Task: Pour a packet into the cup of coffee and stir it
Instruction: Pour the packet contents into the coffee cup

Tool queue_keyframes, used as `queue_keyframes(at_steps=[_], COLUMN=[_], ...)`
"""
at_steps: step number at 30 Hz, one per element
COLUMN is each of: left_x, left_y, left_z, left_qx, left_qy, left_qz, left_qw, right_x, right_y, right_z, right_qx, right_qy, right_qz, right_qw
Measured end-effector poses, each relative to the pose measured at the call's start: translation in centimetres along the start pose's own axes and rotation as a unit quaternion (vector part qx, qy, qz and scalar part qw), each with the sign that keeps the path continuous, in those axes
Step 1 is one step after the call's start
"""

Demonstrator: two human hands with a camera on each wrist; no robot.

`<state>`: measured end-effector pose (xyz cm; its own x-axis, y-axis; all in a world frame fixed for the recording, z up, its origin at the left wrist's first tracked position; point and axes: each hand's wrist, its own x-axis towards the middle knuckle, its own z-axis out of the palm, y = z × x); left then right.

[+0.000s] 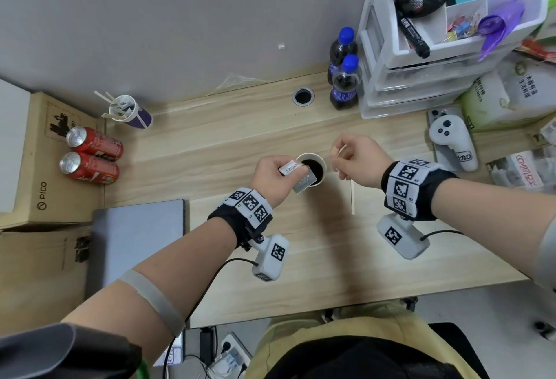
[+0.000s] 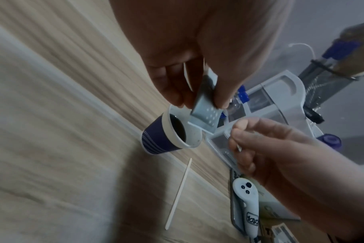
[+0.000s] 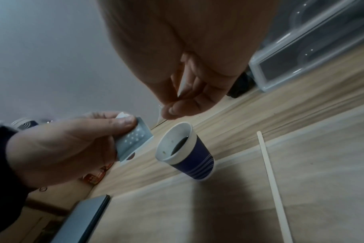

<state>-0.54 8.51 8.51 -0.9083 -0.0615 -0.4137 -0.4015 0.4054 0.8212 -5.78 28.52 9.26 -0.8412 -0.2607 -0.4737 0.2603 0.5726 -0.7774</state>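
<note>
Head view: a person at a wooden desk [image 1: 210,144] holds a packet [image 1: 296,175] over a cup [image 1: 313,168] of dark coffee. The left hand [image 1: 275,178] pinches the packet between thumb and curled fingers, its lower end tilted down over the cup's rim. The right hand [image 1: 359,159], just right of the cup and above the desk, has its fingers curled round a thin torn-off strip [image 1: 337,150]. A wooden stirrer [image 1: 352,198] lies flat on the desk, right of the cup and apart from it, touched by neither hand.

From the left wrist, the packet [image 2: 206,113] hangs above the cup [image 2: 168,133], which stands upright, blue with a white rim; the stirrer [image 2: 179,192] lies nearer the camera. From the right wrist, the strip [image 3: 182,85] shows inside the curled fingers [image 3: 177,110].

Around them: two red cans [image 1: 90,156] on a cardboard box, two cola bottles [image 1: 344,77], a white drawer unit [image 1: 421,77], a white controller [image 1: 451,144] and a closed laptop [image 1: 135,243].
</note>
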Motion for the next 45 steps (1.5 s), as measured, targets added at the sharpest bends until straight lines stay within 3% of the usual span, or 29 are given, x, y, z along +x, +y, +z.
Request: queue_keyframes(at_steps=[4,11,20,25,36,45], left_x=[0.8,1.5,1.4,1.4,2.0,2.3], left_y=[-0.2,0.7,2.3,1.9,1.8,2.2], left_z=[0.6,1.7,0.7,0.1,-0.2,-0.2], left_qx=[-0.039,-0.110,-0.088,-0.066,-0.148,-0.183], left_qy=[-0.027,-0.057,-0.101,-0.110,-0.111,-0.131], left_qz=[-0.029,-0.133,-0.272,-0.304,-0.393,-0.405], left_qw=[0.998,0.983,0.953,0.944,0.901,0.886], right_x=[-0.9,-0.3,0.4,0.7,1.4,1.3], right_y=[0.2,0.4,0.6,0.5,0.3,0.0], right_z=[0.7,1.2,0.9,1.1,1.2,0.9], right_qx=[-0.005,0.107,0.177,0.213,0.336,0.359], right_qy=[-0.101,-0.161,-0.168,-0.190,-0.208,-0.219], right_qz=[0.007,0.091,0.198,0.262,0.351,0.367], right_qw=[0.995,0.977,0.949,0.922,0.849,0.830])
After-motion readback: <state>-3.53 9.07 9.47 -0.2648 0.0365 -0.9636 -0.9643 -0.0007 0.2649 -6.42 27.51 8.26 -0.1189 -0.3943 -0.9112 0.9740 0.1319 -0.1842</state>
